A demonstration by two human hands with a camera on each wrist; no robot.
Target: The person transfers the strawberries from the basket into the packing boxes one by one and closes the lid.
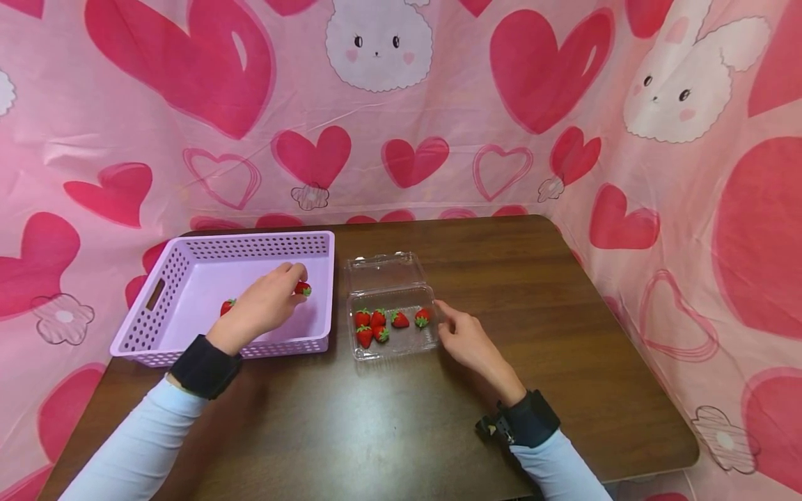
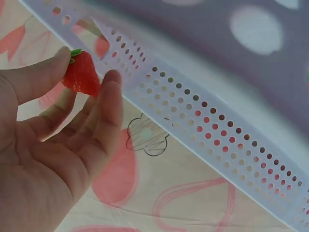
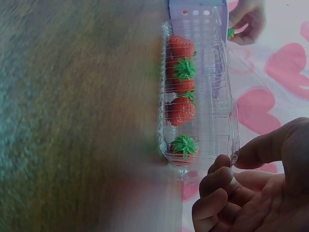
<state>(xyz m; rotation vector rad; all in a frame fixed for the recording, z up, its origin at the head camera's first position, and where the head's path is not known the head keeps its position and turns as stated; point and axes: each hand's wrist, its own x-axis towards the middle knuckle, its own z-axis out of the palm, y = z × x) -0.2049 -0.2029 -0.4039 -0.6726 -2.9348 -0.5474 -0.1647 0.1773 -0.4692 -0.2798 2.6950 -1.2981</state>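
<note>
Over the lilac basket, my left hand pinches a red strawberry with a green leafy cap between thumb and fingers. Another strawberry lies in the basket, partly covered by that hand. To the right stands a clear plastic clamshell container with its lid folded back. Several strawberries sit inside it, mostly grouped at its left, and a single strawberry at its right end. My right hand grips the container's right rim with thumb and fingertips, as the right wrist view shows.
Both containers stand on a dark wooden table with rounded corners. The basket has perforated walls and a handle slot on its left side. A pink cloth with hearts and rabbits hangs behind and beside the table.
</note>
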